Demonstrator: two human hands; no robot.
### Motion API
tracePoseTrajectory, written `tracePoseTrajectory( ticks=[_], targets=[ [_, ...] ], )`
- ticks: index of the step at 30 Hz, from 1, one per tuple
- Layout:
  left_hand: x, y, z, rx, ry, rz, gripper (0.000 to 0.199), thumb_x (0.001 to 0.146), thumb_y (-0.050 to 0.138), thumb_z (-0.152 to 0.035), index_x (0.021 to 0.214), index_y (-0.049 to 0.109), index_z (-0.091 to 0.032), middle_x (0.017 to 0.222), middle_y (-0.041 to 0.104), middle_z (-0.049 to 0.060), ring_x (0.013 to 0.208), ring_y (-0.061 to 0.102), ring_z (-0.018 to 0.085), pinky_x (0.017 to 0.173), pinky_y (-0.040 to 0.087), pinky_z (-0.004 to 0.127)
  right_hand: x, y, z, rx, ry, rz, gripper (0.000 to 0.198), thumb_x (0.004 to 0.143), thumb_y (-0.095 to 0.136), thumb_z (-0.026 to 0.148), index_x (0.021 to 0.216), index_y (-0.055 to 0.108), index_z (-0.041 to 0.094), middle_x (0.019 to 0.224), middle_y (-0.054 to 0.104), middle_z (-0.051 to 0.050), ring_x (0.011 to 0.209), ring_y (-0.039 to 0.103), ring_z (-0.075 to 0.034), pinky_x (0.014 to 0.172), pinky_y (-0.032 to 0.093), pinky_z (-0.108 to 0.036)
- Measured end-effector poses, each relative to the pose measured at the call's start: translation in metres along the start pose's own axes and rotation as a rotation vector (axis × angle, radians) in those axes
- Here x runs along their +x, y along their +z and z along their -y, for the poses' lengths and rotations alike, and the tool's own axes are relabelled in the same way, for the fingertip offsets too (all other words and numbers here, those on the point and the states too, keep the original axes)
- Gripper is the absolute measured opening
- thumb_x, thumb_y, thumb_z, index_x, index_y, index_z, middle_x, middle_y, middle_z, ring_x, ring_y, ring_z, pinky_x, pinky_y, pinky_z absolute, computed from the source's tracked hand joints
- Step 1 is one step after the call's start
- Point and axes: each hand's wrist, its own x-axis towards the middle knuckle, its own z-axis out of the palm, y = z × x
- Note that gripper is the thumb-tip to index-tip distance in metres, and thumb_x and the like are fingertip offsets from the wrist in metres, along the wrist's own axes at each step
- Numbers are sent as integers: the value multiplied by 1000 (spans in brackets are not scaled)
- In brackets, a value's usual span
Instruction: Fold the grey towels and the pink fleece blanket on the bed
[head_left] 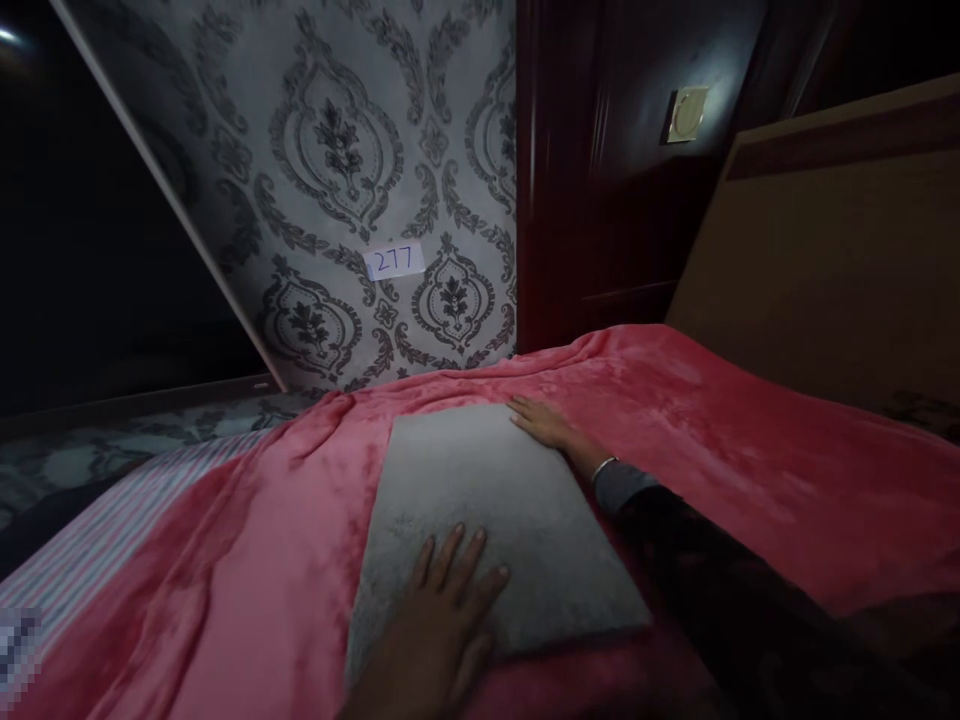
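Note:
A flat grey rectangular slab (480,490), its surface mottled, lies on a pink plush blanket (292,530). I cannot tell what it is made of. My left hand (442,630) rests palm down near its front edge with the fingers spread. At the slab's far right corner lies my right hand (541,422), fingers stretched out over the edge and the wrist toward the right side. A thin bracelet (602,468) circles that wrist above a dark sleeve. Neither hand grips anything.
Behind the blanket stands a patterned wall (337,150) with a paper label (395,261) reading 277. A large dark panel (112,220) leans at the left. On the right are a dark wooden panel with a switch (685,114) and a brown board (840,260). Striped cloth (142,510) shows at left.

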Motion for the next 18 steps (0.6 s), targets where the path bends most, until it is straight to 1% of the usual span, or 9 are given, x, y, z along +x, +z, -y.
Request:
tracePoseTrajectory(
  ticks=[2,4,7,8,10,13,14,15,18],
  targets=[
    [1,-4,-2,0,-5,6,71,94,55,-27,156,25,-42,167,19,3,152,20,35,116,31,67,-2,-5,3,3,31,0,59,107,24,43,159,29,15,165,19,-10,152,17,-24,123,17,-44],
    [1,-5,-3,1,-16,14,69,94,54,-26,156,27,-41,167,20,3,153,19,34,116,30,67,-11,-12,12,-2,83,-10,60,107,26,44,159,29,16,165,21,-12,152,17,-30,122,18,-53],
    [1,-3,-3,-14,-23,7,66,94,54,-26,155,31,-38,167,22,5,153,19,34,118,28,66,-42,-17,40,-25,111,-56,61,106,28,47,160,28,18,165,17,-12,152,9,-35,120,13,-61],
    [-1,-1,-3,-29,-24,-13,65,95,53,-27,156,31,-36,167,22,6,153,20,33,119,28,64,-58,-15,53,-34,66,-73,60,106,29,48,159,30,21,166,15,-10,153,6,-34,121,10,-61],
    [-4,4,-3,-70,-50,-104,67,96,52,-31,158,26,-29,166,23,11,152,23,31,120,29,58,-95,-6,80,-44,-130,-87,56,106,30,51,157,36,27,167,15,-6,153,6,-32,121,10,-59],
    [-7,9,-4,-114,-138,-284,77,95,53,-38,160,16,-20,165,22,18,152,23,32,120,30,53,-150,14,114,-19,-443,-5,58,105,32,53,157,34,28,166,17,-6,153,10,-28,121,14,-56],
    [-7,10,-5,-117,-153,-304,79,95,53,-40,160,15,-18,165,21,18,152,23,32,121,29,53,-164,21,121,-18,-508,25,59,105,34,54,158,33,27,166,19,-7,153,11,-28,121,14,-56],
    [-6,9,-6,-118,-146,-286,79,95,52,-40,160,15,-17,165,22,18,152,22,32,122,27,52,-175,28,126,-23,-546,46,60,105,36,53,158,32,26,165,21,-8,153,12,-27,122,14,-56],
    [0,5,-10,-98,-97,-101,72,97,47,-42,159,20,-16,164,26,16,153,22,29,124,21,52,-188,40,131,-62,-542,38,57,105,41,48,155,37,22,162,30,-11,152,15,-28,122,14,-57]
  ],
)
